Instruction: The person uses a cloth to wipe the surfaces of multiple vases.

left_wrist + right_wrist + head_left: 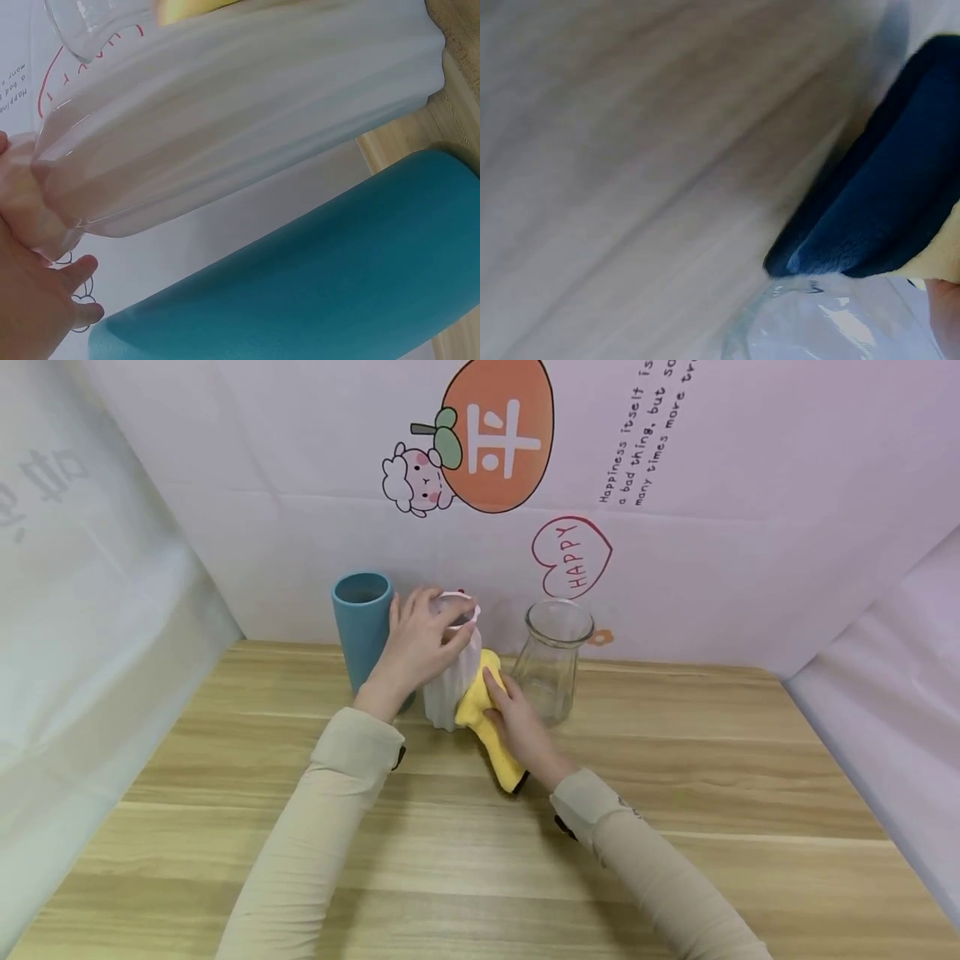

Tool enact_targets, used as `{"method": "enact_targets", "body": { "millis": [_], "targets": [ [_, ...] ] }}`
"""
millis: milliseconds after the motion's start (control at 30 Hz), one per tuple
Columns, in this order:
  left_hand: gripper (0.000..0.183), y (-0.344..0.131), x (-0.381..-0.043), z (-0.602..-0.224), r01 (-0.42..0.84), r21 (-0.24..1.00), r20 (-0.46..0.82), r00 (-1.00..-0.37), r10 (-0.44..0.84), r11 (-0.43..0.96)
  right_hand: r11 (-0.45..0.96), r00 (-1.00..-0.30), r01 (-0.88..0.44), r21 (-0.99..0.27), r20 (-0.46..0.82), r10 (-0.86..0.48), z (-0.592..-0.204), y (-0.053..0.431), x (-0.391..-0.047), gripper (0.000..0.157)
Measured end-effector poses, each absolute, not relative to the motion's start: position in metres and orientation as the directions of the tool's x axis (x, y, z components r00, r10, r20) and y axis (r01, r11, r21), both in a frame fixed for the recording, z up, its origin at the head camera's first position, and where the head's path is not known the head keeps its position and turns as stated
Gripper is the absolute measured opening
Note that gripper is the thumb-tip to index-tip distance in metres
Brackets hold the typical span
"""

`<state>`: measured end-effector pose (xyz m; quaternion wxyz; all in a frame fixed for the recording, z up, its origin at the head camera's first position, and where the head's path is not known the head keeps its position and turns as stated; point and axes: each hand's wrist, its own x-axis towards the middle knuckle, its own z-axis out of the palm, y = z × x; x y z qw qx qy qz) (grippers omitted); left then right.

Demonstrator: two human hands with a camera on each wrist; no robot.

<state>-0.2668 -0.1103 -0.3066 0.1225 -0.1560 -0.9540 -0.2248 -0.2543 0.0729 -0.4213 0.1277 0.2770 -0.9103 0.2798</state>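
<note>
A white fluted vase [442,697] stands upright near the back of the table. My left hand [415,643] grips its top, fingers over the scalloped rim; in the left wrist view some fingertips [86,271] show just beyond that rim. A yellow cloth [501,762] is bunched in my right hand [522,729], which holds it against the vase's right side. The cloth's dark navy underside [885,172] fills the right part of the right wrist view. Close on the left of the white vase is a tall blue vase [360,639], partly behind my left hand and wrist.
A clear glass vase [546,672] stands just right of the cloth, behind my right hand. The wood-grain table [480,877] meets a white printed backdrop [697,577] directly behind the vases. White fabric sides [90,610] flank the table.
</note>
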Motion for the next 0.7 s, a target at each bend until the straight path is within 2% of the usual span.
{"method": "enact_targets", "body": {
  "millis": [200,333,500,700],
  "targets": [
    [0.046,-0.112,-0.267,-0.307,0.339,0.438,0.263,-0.934,0.241,0.833,0.598,-0.730,-0.663,-0.451,0.568,-0.381,-0.407,0.066,-0.256,0.059],
    [0.047,-0.113,-0.268,-0.306,0.332,0.464,0.250,-0.938,0.239,0.821,0.579,-0.704,-0.682,-0.446,0.616,-0.354,-0.396,0.062,-0.256,0.059],
    [0.047,-0.112,-0.269,-0.307,0.335,0.482,0.250,-0.938,0.240,0.810,0.595,-0.749,-0.643,-0.483,0.558,-0.356,-0.393,0.062,-0.256,0.063],
    [0.046,-0.112,-0.270,-0.309,0.340,0.479,0.262,-0.935,0.238,0.810,0.637,-0.808,-0.582,-0.505,0.443,-0.388,-0.408,0.066,-0.255,0.064]
  ]
}}
